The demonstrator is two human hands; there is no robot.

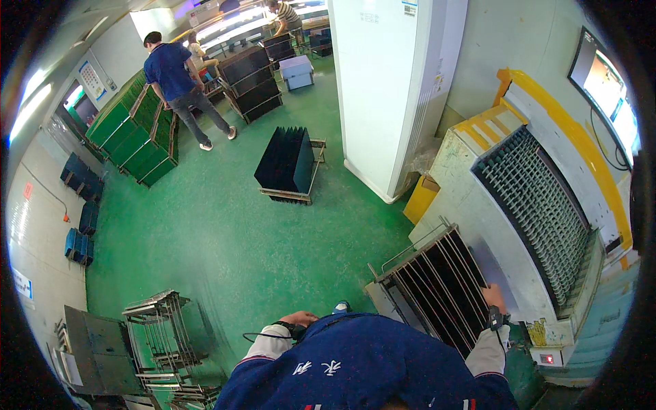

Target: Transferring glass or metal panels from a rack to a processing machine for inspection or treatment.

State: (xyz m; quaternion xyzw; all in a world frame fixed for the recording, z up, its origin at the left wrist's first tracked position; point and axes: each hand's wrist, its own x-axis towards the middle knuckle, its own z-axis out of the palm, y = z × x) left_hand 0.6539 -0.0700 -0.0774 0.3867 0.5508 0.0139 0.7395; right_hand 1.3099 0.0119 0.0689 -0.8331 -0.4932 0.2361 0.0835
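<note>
Close in front on my right stands a metal rack (422,254) with thin rails over dark panels (443,281). My right hand (493,298) is at the rack's right side, its fingers curled at the edge rail. Down by my waist hangs my left hand (299,318), near no object. Its fingers are mostly hidden behind my body, and a thin dark cord loops at that wrist. Just beyond the rack is a pale machine (456,179) with a conveyor bed of many small rollers (536,205).
A rack of upright dark panels (285,160) stands on the green floor ahead, beside a tall white cabinet (374,89). Bare metal racks (164,335) are at lower left. Green stacked panels (130,130) stand far left, near a person in dark blue (171,72). A screen (605,89) hangs right.
</note>
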